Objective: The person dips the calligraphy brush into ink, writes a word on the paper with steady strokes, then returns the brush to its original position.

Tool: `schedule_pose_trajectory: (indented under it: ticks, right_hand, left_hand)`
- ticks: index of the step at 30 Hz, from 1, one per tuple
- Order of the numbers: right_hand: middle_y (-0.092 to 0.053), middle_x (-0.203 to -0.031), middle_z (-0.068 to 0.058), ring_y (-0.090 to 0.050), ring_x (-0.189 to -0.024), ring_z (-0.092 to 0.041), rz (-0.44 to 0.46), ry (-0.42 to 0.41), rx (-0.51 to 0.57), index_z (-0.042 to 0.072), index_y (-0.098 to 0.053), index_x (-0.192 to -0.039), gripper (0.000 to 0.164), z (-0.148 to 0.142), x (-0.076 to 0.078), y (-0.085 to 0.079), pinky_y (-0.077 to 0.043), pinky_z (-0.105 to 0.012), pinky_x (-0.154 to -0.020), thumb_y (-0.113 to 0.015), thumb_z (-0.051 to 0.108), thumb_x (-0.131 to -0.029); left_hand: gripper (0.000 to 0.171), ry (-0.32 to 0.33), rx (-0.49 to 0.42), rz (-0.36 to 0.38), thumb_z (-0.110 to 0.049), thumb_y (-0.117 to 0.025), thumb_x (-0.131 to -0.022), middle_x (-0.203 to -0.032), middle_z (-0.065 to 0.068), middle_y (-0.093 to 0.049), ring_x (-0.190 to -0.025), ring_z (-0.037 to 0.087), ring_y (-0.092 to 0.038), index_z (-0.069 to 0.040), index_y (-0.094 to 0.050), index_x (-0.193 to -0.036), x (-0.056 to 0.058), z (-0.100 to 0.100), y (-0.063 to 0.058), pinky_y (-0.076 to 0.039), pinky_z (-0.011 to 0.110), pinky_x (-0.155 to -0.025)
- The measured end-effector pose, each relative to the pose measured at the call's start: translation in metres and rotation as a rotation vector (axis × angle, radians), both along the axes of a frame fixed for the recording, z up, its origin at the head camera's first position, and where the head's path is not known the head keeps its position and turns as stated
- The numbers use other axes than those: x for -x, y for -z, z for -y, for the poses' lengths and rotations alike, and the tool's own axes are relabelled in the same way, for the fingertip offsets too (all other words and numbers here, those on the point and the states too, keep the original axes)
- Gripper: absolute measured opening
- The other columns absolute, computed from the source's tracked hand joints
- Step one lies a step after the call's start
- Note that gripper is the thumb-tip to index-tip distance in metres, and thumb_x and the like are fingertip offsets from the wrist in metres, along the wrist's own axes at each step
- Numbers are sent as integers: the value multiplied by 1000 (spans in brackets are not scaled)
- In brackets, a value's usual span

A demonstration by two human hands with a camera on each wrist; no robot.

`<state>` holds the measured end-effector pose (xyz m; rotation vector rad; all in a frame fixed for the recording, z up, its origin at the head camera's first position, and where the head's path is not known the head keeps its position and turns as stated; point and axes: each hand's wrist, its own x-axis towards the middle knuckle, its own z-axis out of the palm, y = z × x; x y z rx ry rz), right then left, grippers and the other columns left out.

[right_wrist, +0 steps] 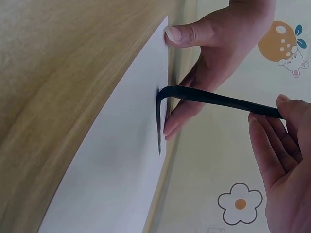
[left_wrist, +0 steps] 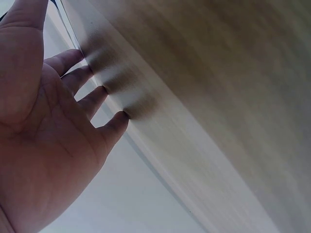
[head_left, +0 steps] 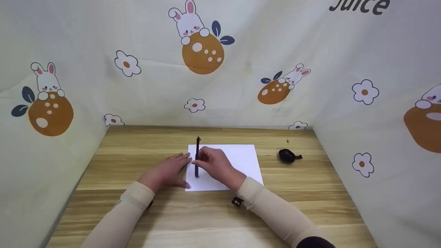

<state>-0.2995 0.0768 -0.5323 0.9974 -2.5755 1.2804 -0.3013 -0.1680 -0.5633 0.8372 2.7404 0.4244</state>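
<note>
My right hand [head_left: 218, 165] pinches a slim black brush [head_left: 197, 168] with a small loop at its top. The brush stands nearly upright, its lower end on a white sheet of paper [head_left: 237, 162]. In the right wrist view, the brush [right_wrist: 218, 98] meets the paper [right_wrist: 116, 145] in a dark, tapering bend; whether all of it is tip or partly a mark, I cannot tell. My left hand [head_left: 167, 172] lies spread at the sheet's left edge, thumb and fingertips on it. In the left wrist view, the left hand [left_wrist: 53, 116] has its fingers apart.
A small round black object [head_left: 288, 156] with a short stem lies on the wooden table [head_left: 303, 193], right of the paper. Printed cloth [head_left: 155, 93] with rabbits and flowers rises behind the table and along both sides.
</note>
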Motion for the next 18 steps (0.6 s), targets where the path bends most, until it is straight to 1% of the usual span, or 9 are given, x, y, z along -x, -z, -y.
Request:
schedule_pose_trajectory:
  ticks: [4,11,18]
  right_hand:
    - [-76,-91,8,-68,-80,-1,-5,-5,-1,13,-72,-105,14,0,-1,1,-60,-21,-70,-83,22,-102]
    - [-77,-92,6,-69,-81,-1,-25,-24,19,12,-72,-103,14,-1,-2,2,-60,-21,-71,-84,20,-101]
    - [-78,-94,4,-71,-83,-3,-27,-33,40,12,-73,-104,13,-1,-4,2,-62,-22,-73,-84,16,-101]
  left_hand:
    - [112,-2,-9,0,-61,-90,-87,-178,19,-34,-163,50,-29,-1,-43,-168,0,1,1,-29,68,-129]
    - [112,13,-50,-16,-58,-93,-85,-176,22,-36,-161,52,-30,2,-44,-166,-2,1,3,-29,69,-129]
    - [113,15,-37,-25,-60,-92,-85,-176,22,-36,-162,51,-31,1,-44,-167,-1,2,3,-29,69,-129]
